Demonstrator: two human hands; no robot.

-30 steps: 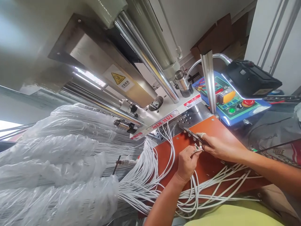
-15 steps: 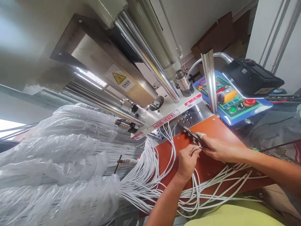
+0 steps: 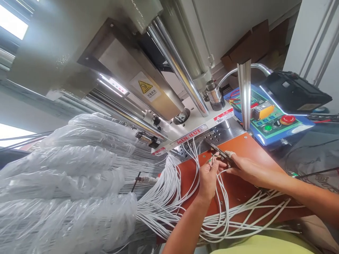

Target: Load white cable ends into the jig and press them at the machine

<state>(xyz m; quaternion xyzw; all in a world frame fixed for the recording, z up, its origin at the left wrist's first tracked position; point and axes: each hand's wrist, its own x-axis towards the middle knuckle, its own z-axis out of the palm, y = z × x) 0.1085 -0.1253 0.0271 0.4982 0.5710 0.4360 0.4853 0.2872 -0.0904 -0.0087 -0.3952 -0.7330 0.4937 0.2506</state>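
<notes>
Head cam: the left hand (image 3: 209, 180) is pinching a small wire-end terminal (image 3: 213, 159) at the center of the frame, and the right hand (image 3: 251, 169) is clamped on a dark metal strip (image 3: 221, 153) just beside it, over an orange board (image 3: 246, 148). Loose white wires (image 3: 219, 225) sprawl across the bottom.

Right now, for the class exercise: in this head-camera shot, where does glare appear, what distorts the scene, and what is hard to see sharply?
In the head view, a bright window-like patch blows out at top left, the chrome rod shows bright streaks, the wide lens tilts the machine, and the small wire terminals at the left hand lack crisp detail.
</notes>
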